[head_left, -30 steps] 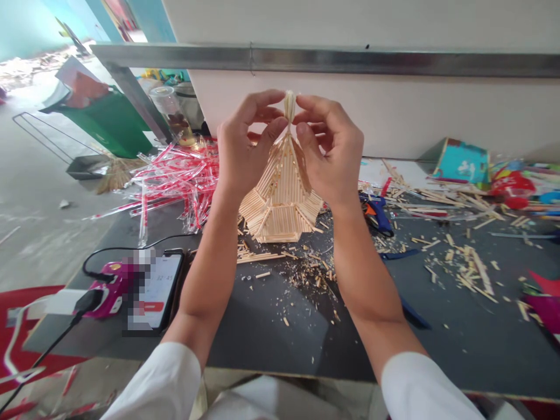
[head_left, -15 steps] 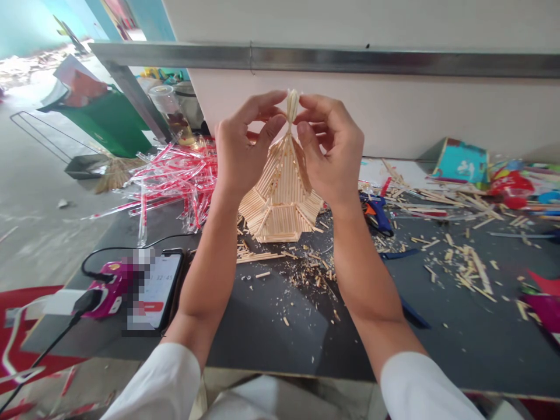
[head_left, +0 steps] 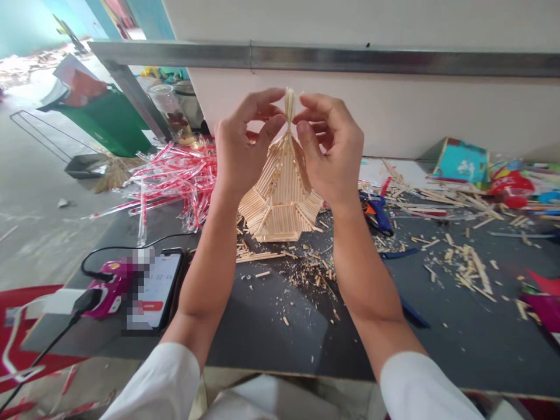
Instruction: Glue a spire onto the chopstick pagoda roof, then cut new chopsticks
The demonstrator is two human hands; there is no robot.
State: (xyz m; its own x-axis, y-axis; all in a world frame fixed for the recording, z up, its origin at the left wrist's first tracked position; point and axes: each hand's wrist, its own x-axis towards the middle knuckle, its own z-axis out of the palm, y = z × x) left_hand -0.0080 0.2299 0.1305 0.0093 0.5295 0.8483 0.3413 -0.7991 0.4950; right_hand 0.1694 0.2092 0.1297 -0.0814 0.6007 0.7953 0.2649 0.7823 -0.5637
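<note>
A small tower of thin wooden sticks [head_left: 282, 219] stands upright on the dark tabletop, with sloping, ribbed sides that narrow upward. At its peak a pale, slim spire [head_left: 289, 105] rises between my hands. My left hand [head_left: 251, 137] is at the spire's left side, fingers bent and fingertips against it. From the right, my right hand [head_left: 335, 140] meets the lower spire with curled fingers; its index fingertip is slightly off the top. Both palms are away from the tower, and my right hand covers part of its right slope.
Wood crumbs and stick offcuts [head_left: 312, 274] lie before the tower. Red-and-clear plastic wrappers [head_left: 179, 175] are heaped on the left, near a phone [head_left: 160, 286] and a purple power adapter [head_left: 109, 286]. Blue-handled cutters [head_left: 380, 219] lie right. A metal rail [head_left: 306, 61] runs behind.
The spire's tip has shifted slightly to the left, widening the gap to my right index fingertip. My hands have barely moved.
</note>
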